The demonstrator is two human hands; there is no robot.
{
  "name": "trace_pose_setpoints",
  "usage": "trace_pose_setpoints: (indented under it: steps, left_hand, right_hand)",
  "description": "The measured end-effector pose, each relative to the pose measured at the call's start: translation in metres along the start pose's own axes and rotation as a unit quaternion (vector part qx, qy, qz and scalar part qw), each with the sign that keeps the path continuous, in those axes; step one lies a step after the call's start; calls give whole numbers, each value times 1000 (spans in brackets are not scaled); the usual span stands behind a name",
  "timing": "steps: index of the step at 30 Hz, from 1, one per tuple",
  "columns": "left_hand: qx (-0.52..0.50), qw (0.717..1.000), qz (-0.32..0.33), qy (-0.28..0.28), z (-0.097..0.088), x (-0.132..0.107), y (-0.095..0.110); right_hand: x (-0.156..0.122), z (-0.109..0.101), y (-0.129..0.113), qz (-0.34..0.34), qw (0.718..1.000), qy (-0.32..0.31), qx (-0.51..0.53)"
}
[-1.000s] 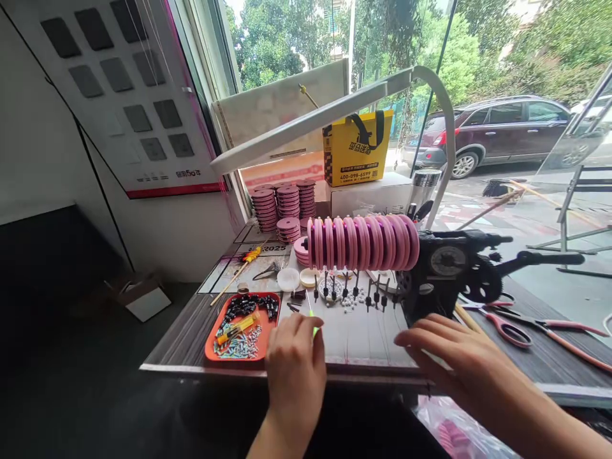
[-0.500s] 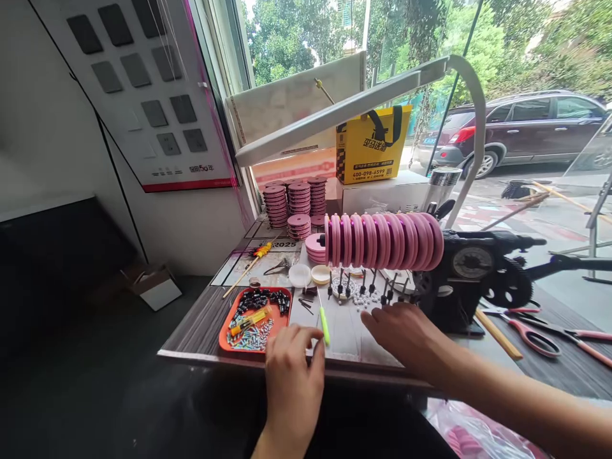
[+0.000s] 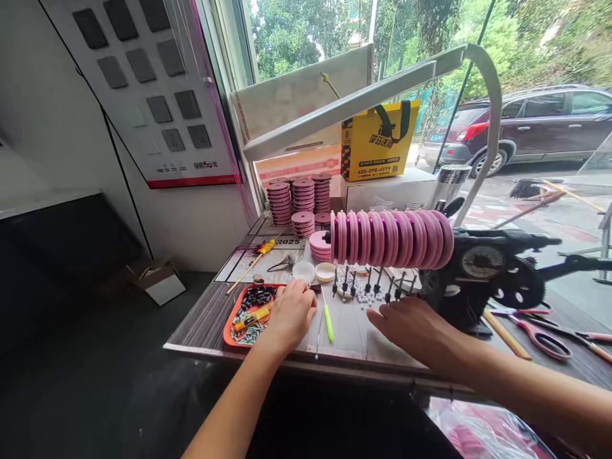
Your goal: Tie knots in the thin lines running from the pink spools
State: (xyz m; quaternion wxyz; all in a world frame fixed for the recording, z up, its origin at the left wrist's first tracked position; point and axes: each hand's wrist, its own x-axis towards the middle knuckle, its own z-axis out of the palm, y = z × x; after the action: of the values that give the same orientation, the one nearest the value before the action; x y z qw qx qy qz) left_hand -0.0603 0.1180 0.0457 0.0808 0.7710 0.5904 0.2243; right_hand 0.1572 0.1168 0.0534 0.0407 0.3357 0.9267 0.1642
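My left hand (image 3: 292, 312) is over the right side of an orange tray (image 3: 228, 335), its fingers bent downward and the tips hidden. In the tray are black beads (image 3: 258, 295), a yellow tube (image 3: 253, 317) and many small coloured pieces (image 3: 246, 336). To the right of that hand lies a tool with a green handle (image 3: 328, 324). My right hand (image 3: 406, 319) rests at the row of black pegs (image 3: 368, 284), fingers curled in; what they hold cannot be made out. Above the pegs, a roll of pink discs (image 3: 392, 239) is mounted on a black hand-cranked machine (image 3: 482, 261).
Stacks of pink spools (image 3: 303, 197) stand at the back, near a yellow bag (image 3: 380, 140) on a white box (image 3: 392, 191). A white lamp arm (image 3: 363, 105) spans overhead. White beads (image 3: 366, 296) lie by the pegs. Scissors (image 3: 545, 338) and a wooden stick (image 3: 507, 335) lie right.
My left hand has moved forward from the table's front edge to the tray's right side. My right hand has stayed by the pegs. The view has shifted slightly.
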Motion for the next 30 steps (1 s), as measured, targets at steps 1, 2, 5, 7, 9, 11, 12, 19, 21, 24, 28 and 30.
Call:
trace_pose_setpoints:
  steps: [1,2,5,7,9,11,12,19,21,24,28,30]
  left_hand:
    - [-26,1000,-7,-1,-2,-2,0]
    - [-57,998,-15,-1,-4,-6,1]
    - [-173,984,-38,-8,-11,-25,5]
    - [-245,968,-52,-12,-14,-42,9]
    - [-324,942,-85,-13,-15,-61,12]
    - [-445,883,-146,-22,-14,-78,14]
    - [-486,856,-172,-24,-13,-85,15]
    - [-553,793,-254,7,-1,-108,16]
    - [-556,790,-258,11,1,-110,16]
    - [-551,793,-260,5,4,-117,14]
    - [-529,806,-267,13,6,-130,9]
    - [-517,810,-276,26,6,-138,7]
  right_hand:
    - [-2,1,0,-8,1000,12,0]
    - [-3,1,-1,-16,1000,25,0]
    - [-9,0,-5,-41,997,68,-2]
    - [-11,-1,-7,-52,994,91,-4]
    - [-11,-1,-8,-53,993,107,-14]
    - [-8,1,-8,-47,992,117,-29]
    - [-6,2,-8,-45,991,120,-37]
    - [3,7,-9,-56,988,125,-75]
    - [3,7,-9,-72,986,128,-75]
    - [-4,7,-12,-106,982,141,-66]
    - [-25,8,-42,-181,959,219,4]
    - [-34,12,-66,-209,942,240,104]
